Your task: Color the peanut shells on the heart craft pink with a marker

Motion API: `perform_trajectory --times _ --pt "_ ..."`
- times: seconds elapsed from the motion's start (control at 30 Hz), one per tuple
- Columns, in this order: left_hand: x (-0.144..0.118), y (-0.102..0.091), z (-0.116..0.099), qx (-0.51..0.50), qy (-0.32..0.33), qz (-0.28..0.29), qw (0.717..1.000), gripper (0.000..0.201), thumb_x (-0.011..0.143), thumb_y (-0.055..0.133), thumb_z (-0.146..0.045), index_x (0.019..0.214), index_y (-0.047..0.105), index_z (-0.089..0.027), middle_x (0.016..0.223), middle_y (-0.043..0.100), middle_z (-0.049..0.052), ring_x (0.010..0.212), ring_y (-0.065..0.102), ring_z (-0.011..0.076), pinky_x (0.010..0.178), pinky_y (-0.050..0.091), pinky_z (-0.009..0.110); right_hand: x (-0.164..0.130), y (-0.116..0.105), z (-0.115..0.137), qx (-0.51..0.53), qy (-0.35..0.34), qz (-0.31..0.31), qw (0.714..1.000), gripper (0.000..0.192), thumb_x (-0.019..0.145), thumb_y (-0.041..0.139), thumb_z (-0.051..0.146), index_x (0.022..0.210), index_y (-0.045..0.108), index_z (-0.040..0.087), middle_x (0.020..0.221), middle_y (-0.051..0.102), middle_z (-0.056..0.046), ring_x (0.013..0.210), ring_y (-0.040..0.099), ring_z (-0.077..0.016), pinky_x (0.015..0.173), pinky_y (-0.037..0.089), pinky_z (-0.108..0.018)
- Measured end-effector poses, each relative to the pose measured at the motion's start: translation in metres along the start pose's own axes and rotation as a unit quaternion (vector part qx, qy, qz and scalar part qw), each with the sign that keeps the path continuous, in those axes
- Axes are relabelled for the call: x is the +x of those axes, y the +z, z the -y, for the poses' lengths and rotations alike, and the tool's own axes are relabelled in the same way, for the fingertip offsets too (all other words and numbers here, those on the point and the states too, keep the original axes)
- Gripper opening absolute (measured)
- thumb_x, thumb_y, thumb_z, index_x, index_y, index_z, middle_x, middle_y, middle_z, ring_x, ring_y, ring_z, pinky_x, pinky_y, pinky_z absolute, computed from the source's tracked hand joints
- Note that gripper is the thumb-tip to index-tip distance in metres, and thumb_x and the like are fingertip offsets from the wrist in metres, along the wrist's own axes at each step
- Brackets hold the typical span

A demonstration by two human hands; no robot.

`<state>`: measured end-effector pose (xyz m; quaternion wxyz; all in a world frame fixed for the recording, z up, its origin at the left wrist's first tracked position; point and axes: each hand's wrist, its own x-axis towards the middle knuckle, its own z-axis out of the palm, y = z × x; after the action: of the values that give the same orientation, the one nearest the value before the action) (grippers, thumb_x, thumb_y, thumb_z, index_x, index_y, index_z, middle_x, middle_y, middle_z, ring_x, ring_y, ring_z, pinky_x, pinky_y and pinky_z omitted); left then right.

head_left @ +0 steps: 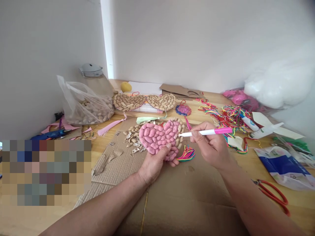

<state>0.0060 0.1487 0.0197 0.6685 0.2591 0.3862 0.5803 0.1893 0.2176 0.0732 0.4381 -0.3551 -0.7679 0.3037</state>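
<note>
Left hand (154, 164) clamps its fingers on a mostly pink peanut heart (154, 137); right hand (213, 149) pinches a white marker (205, 132) at the heart's tan edge.

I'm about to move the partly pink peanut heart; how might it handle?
The heart seems light, held by just the left hand; probably stiff, showing no sag; and perhaps fragile, since its peanut shells could crack.
</note>
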Motion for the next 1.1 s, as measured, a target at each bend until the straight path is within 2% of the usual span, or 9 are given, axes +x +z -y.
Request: perform_trajectory --times 0.1,0.23,0.4,0.57,0.77,0.93,1.1 --pt "-0.001 0.0 -0.001 -0.004 -0.001 0.004 1.0 0.049 0.077 0.081 -0.052 0.1 0.069 -0.01 0.089 0.076 0.012 0.058 0.068 0.0169 0.052 0.052 0.027 0.0 -0.001 -0.002 0.037 0.016 0.006 0.999 0.018 0.1 0.06 0.04 0.094 0.061 0.023 0.078 0.063 -0.001 0.069 0.059 -0.0163 0.056 0.042 -0.029" --pt "-0.002 0.001 -0.003 -0.006 0.002 0.007 1.0 0.047 0.078 0.08 -0.051 0.098 0.068 -0.01 0.085 0.075 0.011 0.058 0.068 0.0175 0.051 0.052 0.027 0.0 0.002 -0.003 0.057 0.032 0.034 0.997 0.019 0.101 0.059 0.041 0.095 0.061 0.023 0.079 0.063 -0.001 0.072 0.06 -0.0168 0.058 0.043 -0.029" --pt "-0.002 0.001 -0.004 -0.007 -0.008 0.004 1.0 0.047 0.078 0.079 -0.051 0.098 0.069 -0.01 0.085 0.075 0.012 0.057 0.068 0.0174 0.05 0.051 0.027 0.001 0.002 -0.003 0.065 0.046 -0.008 0.997 0.02 0.1 0.061 0.042 0.092 0.061 0.023 0.077 0.062 -0.001 0.071 0.058 -0.0165 0.058 0.042 -0.029" --pt "-0.002 0.002 -0.005 -0.006 -0.002 0.002 1.0 0.049 0.077 0.08 -0.052 0.1 0.069 -0.01 0.087 0.075 0.011 0.057 0.068 0.0167 0.05 0.051 0.026 0.001 0.007 0.0 0.094 0.049 0.028 0.994 0.02 0.1 0.061 0.04 0.091 0.062 0.023 0.077 0.062 -0.001 0.073 0.059 -0.0166 0.059 0.043 -0.029" --pt "-0.002 0.002 -0.005 -0.012 -0.008 0.003 1.0 0.047 0.078 0.079 -0.051 0.099 0.07 -0.01 0.086 0.075 0.012 0.058 0.068 0.017 0.05 0.051 0.026 0.001 0.007 -0.005 0.094 0.052 -0.018 0.994 0.022 0.099 0.062 0.042 0.09 0.061 0.022 0.075 0.061 0.0 0.069 0.057 -0.016 0.059 0.043 -0.029" --pt "-0.002 0.002 -0.005 -0.012 -0.003 0.0 1.0 0.048 0.079 0.079 -0.049 0.105 0.069 -0.011 0.089 0.075 0.012 0.057 0.068 0.0163 0.05 0.051 0.025 0.001 0.01 -0.006 0.102 0.055 0.019 0.993 0.023 0.099 0.061 0.044 0.092 0.061 0.022 0.075 0.063 -0.001 0.07 0.06 -0.017 0.059 0.045 -0.029" --pt "-0.002 0.002 -0.005 -0.013 -0.005 0.0 1.0 0.045 0.078 0.079 -0.05 0.097 0.07 -0.011 0.086 0.075 0.011 0.057 0.068 0.0167 0.049 0.051 0.025 0.003 0.009 -0.009 0.106 0.056 -0.035 0.992 0.025 0.097 0.063 0.045 0.088 0.06 0.022 0.072 0.061 0.001 0.067 0.057 -0.0158 0.059 0.044 -0.029"
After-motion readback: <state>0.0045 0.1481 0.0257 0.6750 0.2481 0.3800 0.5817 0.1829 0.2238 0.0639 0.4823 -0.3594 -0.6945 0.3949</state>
